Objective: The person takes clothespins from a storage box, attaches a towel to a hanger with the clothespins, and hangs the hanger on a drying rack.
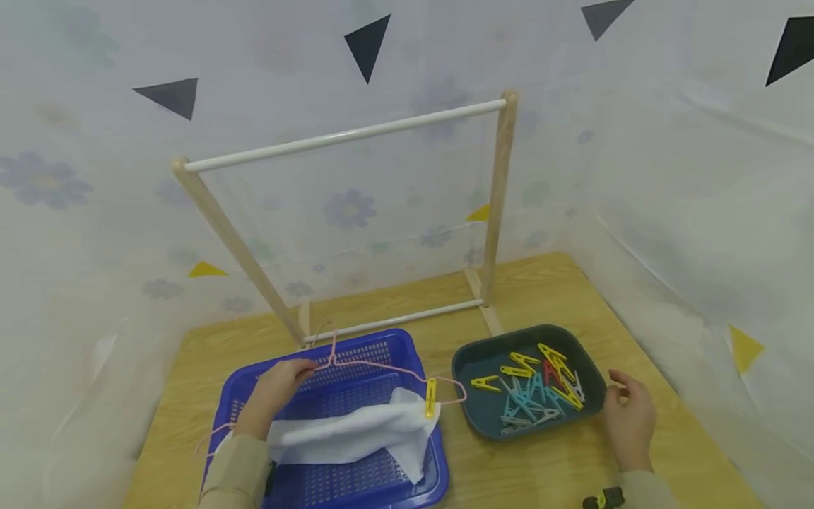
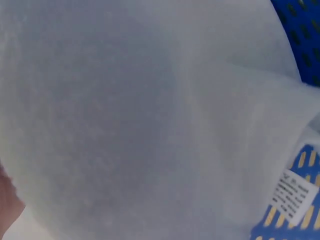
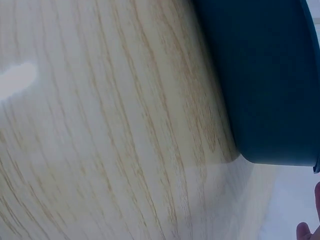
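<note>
My left hand (image 1: 278, 387) grips a pink clothes hanger (image 1: 396, 367) beside its neck, over the blue basket (image 1: 439, 459). A white cloth (image 1: 343, 433) hangs along the hanger, and a yellow clothespin (image 1: 430, 398) fastens its right end. My forearm hides the cloth's left part. In the left wrist view, the cloth (image 2: 130, 120) fills most of the picture, with a printed label (image 2: 295, 196) at lower right. My right hand (image 1: 629, 422) holds nothing, its fingers loosely bent beside the right edge of the dark green tray (image 1: 472, 357). Several clothespins (image 1: 523, 396) lie in that tray.
Behind the basket and tray stands a rack of wooden posts with a white top bar (image 1: 356, 134) and a lower bar (image 1: 407, 316). The wood-grain table (image 1: 509, 466) carries everything. Pale flowered sheeting (image 1: 687, 233) with dark and yellow triangles surrounds it.
</note>
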Demonstrator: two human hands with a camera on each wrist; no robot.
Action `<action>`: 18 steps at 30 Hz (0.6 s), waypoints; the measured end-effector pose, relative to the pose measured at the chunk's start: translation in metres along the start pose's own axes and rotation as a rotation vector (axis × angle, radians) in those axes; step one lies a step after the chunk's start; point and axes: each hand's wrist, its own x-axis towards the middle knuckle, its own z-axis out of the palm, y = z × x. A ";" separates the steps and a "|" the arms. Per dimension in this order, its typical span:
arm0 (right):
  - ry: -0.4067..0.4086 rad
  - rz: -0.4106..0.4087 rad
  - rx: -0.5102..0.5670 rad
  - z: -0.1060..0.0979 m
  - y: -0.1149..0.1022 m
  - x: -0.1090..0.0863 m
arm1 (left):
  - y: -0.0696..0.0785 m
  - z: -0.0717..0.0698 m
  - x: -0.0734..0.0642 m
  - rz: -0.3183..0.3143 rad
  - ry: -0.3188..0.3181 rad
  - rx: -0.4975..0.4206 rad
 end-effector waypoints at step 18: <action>-0.131 0.066 -0.018 -0.005 0.002 0.007 | 0.010 -0.006 0.001 -0.048 -0.058 0.022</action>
